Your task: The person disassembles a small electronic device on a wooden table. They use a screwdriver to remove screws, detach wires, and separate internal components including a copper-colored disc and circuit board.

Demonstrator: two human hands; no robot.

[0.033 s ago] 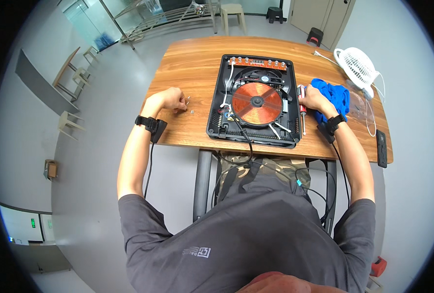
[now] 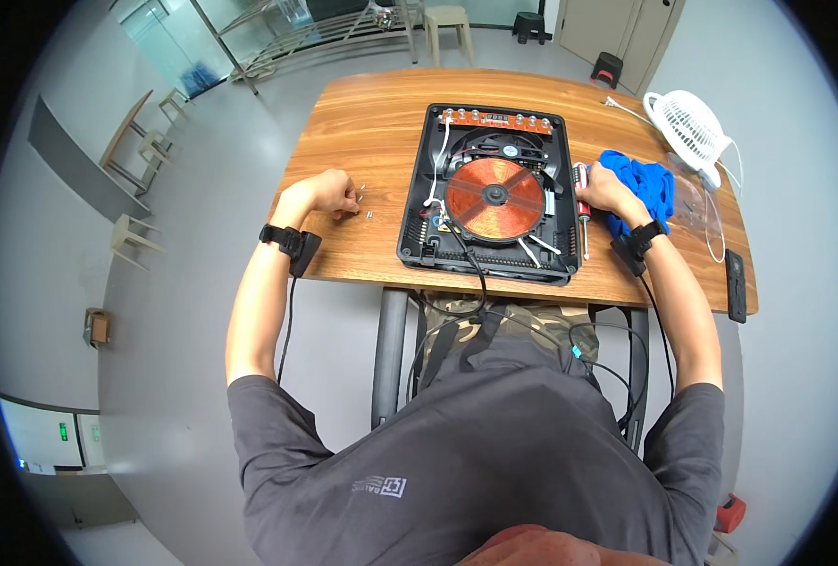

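An opened induction cooker (image 2: 419, 217) lies on the table, its round copper coil (image 2: 480, 212) and orange circuit strip (image 2: 480, 118) exposed. To its left, my left hand (image 2: 332, 192) rests with fingers curled and fingertips pinched close to the tabletop. A few small silvery screws (image 2: 370, 215) lie beside those fingertips; whatever is inside the pinch is too small to make out. At the cooker's right edge my right hand (image 2: 608, 191) has its fingers closed around the red handle of a screwdriver (image 2: 585, 236), whose shaft points toward me.
A crumpled blue cloth (image 2: 655, 184) sits just right of my right hand. Behind it stand a white fan (image 2: 688, 127) with its cord and a clear plastic bag (image 2: 691, 209). A black flat object (image 2: 736, 288) lies at the table's right edge. A black cable (image 2: 483, 283) hangs over the front edge.
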